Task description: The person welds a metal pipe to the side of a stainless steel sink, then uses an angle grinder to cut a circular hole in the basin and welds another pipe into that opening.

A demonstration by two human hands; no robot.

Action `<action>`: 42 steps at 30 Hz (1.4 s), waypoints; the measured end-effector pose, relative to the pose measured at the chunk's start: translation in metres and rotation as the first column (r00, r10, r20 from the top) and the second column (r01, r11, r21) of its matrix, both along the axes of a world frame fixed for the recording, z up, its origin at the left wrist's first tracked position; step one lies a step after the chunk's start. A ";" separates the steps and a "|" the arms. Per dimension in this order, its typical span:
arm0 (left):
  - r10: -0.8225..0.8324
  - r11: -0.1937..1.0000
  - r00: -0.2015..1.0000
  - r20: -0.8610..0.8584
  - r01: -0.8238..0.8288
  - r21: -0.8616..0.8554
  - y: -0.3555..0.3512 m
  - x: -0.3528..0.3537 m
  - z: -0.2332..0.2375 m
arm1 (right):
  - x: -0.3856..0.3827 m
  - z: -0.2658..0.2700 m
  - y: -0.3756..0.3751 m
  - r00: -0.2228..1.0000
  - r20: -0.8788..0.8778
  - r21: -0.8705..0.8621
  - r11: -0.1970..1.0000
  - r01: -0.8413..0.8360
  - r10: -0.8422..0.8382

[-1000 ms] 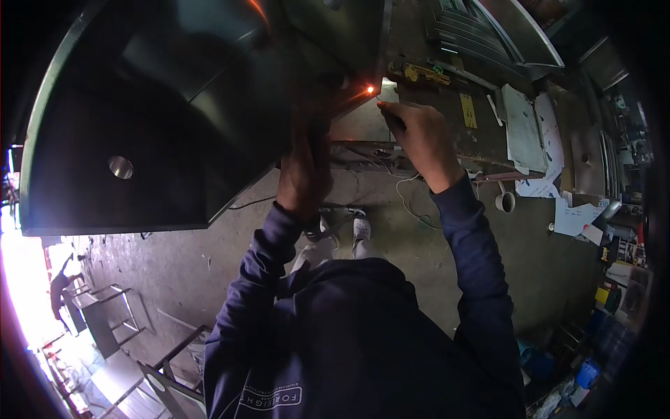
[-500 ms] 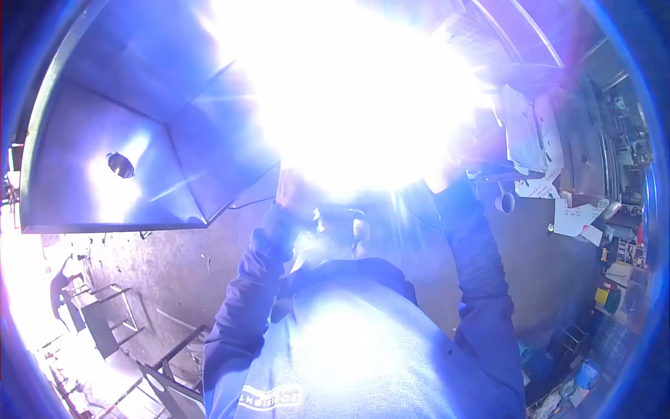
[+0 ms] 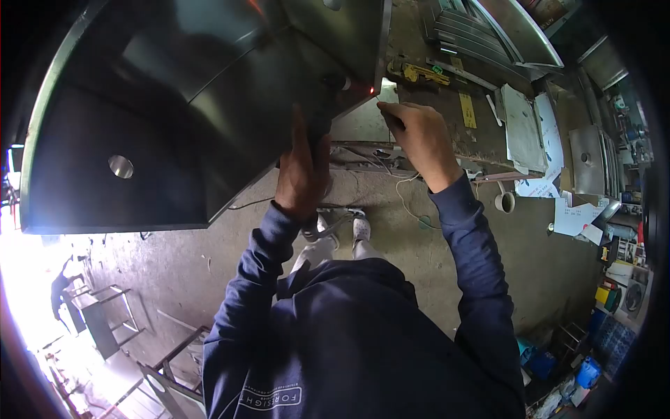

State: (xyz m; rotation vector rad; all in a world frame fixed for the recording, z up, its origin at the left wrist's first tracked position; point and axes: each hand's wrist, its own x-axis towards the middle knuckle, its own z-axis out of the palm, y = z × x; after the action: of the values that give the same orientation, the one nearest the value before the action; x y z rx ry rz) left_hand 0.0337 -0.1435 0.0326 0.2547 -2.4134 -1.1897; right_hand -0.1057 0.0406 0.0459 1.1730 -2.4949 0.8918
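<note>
Far left: A second person [image 3: 59,293] stands in the doorway glare among metal frames, well apart from the work.
Basin: A steel basin [image 3: 174,140], tipped up on edge, fills the upper left of the view, its drain hole [image 3: 120,166] facing the camera.
Change: The arc that whited out the whole view half a second ago is out. The orange spark seen at the basin's right corner a second ago is now a dim red glow [image 3: 370,89].
Meaning: By the look of it, one short weld at that corner has just been laid and is cooling. Both hands have kept their places, so the seam seems not yet finished.
Left hand: The left hand [image 3: 301,174] is raised against the basin's underside and closed around a dark torch [image 3: 333,82]. Its fingers are partly lost in shadow.
Torch: The head points right, with the tip just beside the glow. Whether it touches the steel cannot be told.
Corner and hands: The glowing corner lies between the two hands and above both, nearer the right.
Right hand: The right hand [image 3: 419,140] is clenched, pinching a thin rod [image 3: 385,113] whose end reaches up to just below the glow.
Right: Behind the hands runs a cluttered bench [image 3: 481,140] strewn with papers [image 3: 530,133]. A mug [image 3: 505,202] sits below its edge.
</note>
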 end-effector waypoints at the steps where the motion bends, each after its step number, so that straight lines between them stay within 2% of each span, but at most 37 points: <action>1: 0.000 1.000 1.000 0.001 0.000 0.000 0.001 0.000 0.001 | 0.000 0.000 0.000 1.000 0.001 0.000 1.000 0.000 0.000; 4: 0.026 1.000 1.000 0.006 -0.026 0.002 -0.002 0.002 0.006 | 0.000 0.000 0.001 1.000 -0.006 0.020 1.000 -0.001 0.002; 6: -0.322 0.947 0.931 -0.172 0.315 -0.067 -0.019 0.005 0.005 | 0.000 -0.001 0.000 1.000 -0.003 0.027 1.000 0.004 -0.004; 7: -0.321 0.947 0.931 -0.173 0.314 -0.067 -0.015 0.004 0.003 | 0.000 -0.001 0.000 1.000 -0.002 0.030 1.000 0.006 -0.006; 9: -0.020 1.000 1.000 0.017 0.020 -0.016 -0.003 0.000 -0.002 | 0.000 -0.001 0.001 1.000 -0.001 0.037 0.999 0.012 -0.012; 10: -0.041 0.994 0.992 -0.123 0.028 -0.108 -0.006 -0.003 -0.011 | 0.001 -0.001 0.000 0.999 0.032 0.013 1.000 0.011 -0.012; 11: -0.042 0.994 0.991 -0.125 0.028 -0.109 -0.007 -0.003 -0.016 | 0.001 -0.001 0.000 0.999 0.031 0.012 1.000 0.012 -0.013; 14: -0.036 0.991 0.995 -0.088 0.024 -0.133 -0.008 -0.002 -0.018 | 0.001 -0.002 0.000 0.999 0.050 0.020 1.000 0.018 -0.019; 16: -0.023 1.000 1.000 -0.003 0.023 0.000 -0.006 -0.001 -0.010 | 0.001 -0.002 0.000 0.998 0.057 0.004 1.000 0.008 -0.008; 19: 0.007 0.999 0.997 0.078 -0.010 0.037 -0.001 0.002 0.001 | 0.000 -0.005 0.001 0.999 0.052 -0.022 1.000 -0.005 0.006; 23: 0.017 0.997 1.000 0.010 -0.017 -0.070 -0.002 0.001 0.001 | 0.001 -0.002 0.001 0.998 0.070 0.004 1.000 -0.006 0.005; 25: -0.010 0.991 0.986 0.166 -0.012 0.131 -0.001 0.003 0.011 | -0.001 -0.003 0.002 0.999 0.049 0.021 1.000 -0.013 0.012; 27: -0.049 0.997 0.997 0.063 0.045 0.067 -0.004 0.005 0.005 | -0.001 -0.004 0.002 0.999 0.048 0.030 0.999 -0.010 0.009; 29: -0.223 0.975 0.967 -0.123 0.221 -0.033 -0.016 0.008 -0.005 | -0.001 -0.004 0.004 0.999 0.054 0.045 0.999 -0.007 0.005; 30: -0.230 0.973 0.959 -0.166 0.224 -0.054 -0.014 0.006 -0.006 | -0.001 -0.005 0.004 0.999 0.054 0.052 0.999 -0.005 0.003; 32: -0.052 0.999 0.983 -0.176 0.054 0.002 -0.002 -0.002 -0.008 | -0.003 -0.008 0.004 0.998 0.058 0.058 0.998 -0.004 0.001; 33: -0.029 0.998 0.990 -0.136 0.035 0.043 0.001 -0.004 -0.004 | -0.004 -0.010 0.004 0.998 0.064 0.061 0.998 -0.005 0.001; 34: -0.032 0.998 0.998 -0.058 0.036 0.061 0.002 -0.001 0.000 | -0.004 -0.011 0.005 0.998 0.065 0.061 0.998 -0.004 0.000; 35: -0.034 0.997 0.998 -0.058 0.037 0.060 -0.001 -0.002 -0.006 | -0.004 -0.012 0.006 0.999 0.042 0.037 0.999 0.000 -0.001; 37: -0.059 0.982 0.990 -0.129 0.035 -0.184 -0.008 -0.006 -0.017 | -0.004 -0.016 0.009 1.000 -0.002 -0.010 1.000 0.007 -0.007; 38: -0.059 0.982 0.990 -0.129 0.035 -0.184 -0.012 -0.002 -0.020 | -0.002 -0.016 0.007 1.000 -0.002 -0.010 1.000 0.007 -0.007; 40: -0.026 0.998 0.998 -0.051 0.024 -0.052 -0.006 0.002 -0.015 | -0.003 -0.020 0.016 0.999 0.049 -0.061 0.998 0.011 -0.008; 42: -0.021 0.996 0.999 -0.049 0.016 -0.093 -0.006 0.003 -0.014 | -0.001 -0.026 0.028 0.998 0.049 -0.070 0.997 0.041 -0.037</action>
State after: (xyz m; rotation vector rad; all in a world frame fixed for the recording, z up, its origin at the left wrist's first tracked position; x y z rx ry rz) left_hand 0.0362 -0.1490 0.0188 0.1724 -2.4250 -1.0759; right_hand -0.1067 0.0685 0.0202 1.0893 -2.4921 1.0002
